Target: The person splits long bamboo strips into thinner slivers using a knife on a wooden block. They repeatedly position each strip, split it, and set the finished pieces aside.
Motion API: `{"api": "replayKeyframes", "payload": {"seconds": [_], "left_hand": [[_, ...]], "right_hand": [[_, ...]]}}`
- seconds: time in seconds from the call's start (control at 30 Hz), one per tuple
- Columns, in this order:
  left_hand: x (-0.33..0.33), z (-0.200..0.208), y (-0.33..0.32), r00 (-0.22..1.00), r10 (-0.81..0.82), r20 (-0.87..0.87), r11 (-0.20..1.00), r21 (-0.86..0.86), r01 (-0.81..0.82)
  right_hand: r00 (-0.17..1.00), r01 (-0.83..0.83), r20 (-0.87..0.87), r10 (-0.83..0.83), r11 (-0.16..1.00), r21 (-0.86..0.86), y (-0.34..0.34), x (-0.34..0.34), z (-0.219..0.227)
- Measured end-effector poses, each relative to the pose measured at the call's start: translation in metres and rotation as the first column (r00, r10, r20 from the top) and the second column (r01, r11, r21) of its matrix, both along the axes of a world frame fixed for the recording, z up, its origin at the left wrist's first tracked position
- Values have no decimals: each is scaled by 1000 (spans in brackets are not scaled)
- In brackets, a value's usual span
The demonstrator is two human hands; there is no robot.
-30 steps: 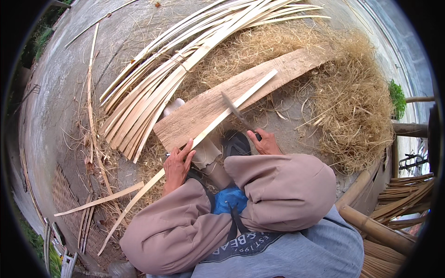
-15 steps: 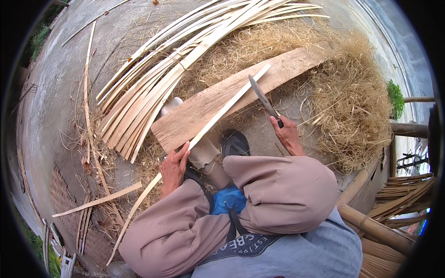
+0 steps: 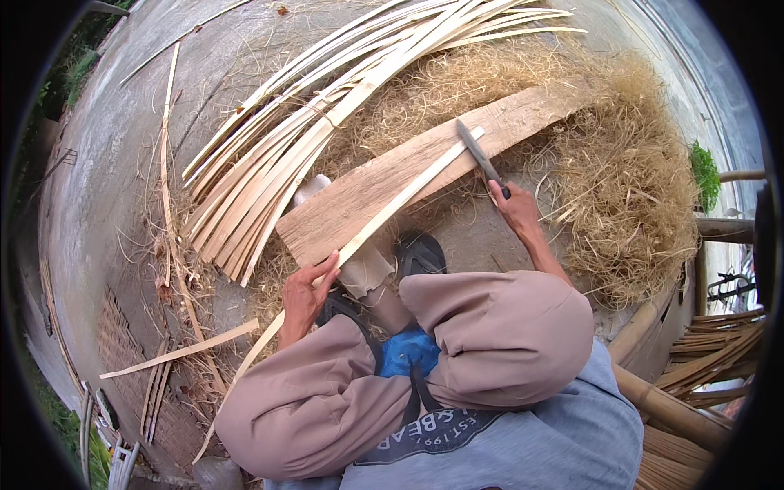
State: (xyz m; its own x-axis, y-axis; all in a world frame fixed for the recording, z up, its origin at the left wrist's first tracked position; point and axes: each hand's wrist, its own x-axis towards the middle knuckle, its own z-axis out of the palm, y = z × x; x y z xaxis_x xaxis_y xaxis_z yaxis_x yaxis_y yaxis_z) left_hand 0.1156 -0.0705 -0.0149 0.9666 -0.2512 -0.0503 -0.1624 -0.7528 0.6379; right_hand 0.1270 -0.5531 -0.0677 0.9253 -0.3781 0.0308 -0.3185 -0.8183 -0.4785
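Observation:
A long pale bamboo strip (image 3: 408, 192) lies slantwise over a wooden board (image 3: 359, 196). My left hand (image 3: 307, 292) grips the strip near the board's close left end, and its tail runs down past my left knee. In my right hand (image 3: 518, 207) is a knife (image 3: 482, 155) with a dark handle. Its blade crosses the strip near the far end and appears to touch it. The board rests on a pale rounded support (image 3: 363, 272) between my legs.
A tied bundle of bamboo strips (image 3: 302, 139) fans out at the far left. Curly shavings (image 3: 629, 188) heap up behind and right of the board. A loose strip (image 3: 180, 349) lies at the left, near a woven mat (image 3: 135, 359). Bamboo poles (image 3: 670, 404) stand at my right.
The knife has moved away from me, its blade now lying across the strip's far end. My right arm reaches further out. The whole view has shifted slightly.

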Motion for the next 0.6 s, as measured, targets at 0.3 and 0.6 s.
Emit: {"api": "replayKeyframes", "payload": {"seconds": [0.3, 0.6], "left_hand": [[-13, 1, 2, 997, -18, -71, 999, 38, 21], [-12, -19, -8, 995, -89, -35, 991, 100, 92]], "right_hand": [[975, -115, -146, 169, 941, 318, 79, -26, 34], [965, -165, -174, 194, 972, 166, 68, 4, 31]]}}
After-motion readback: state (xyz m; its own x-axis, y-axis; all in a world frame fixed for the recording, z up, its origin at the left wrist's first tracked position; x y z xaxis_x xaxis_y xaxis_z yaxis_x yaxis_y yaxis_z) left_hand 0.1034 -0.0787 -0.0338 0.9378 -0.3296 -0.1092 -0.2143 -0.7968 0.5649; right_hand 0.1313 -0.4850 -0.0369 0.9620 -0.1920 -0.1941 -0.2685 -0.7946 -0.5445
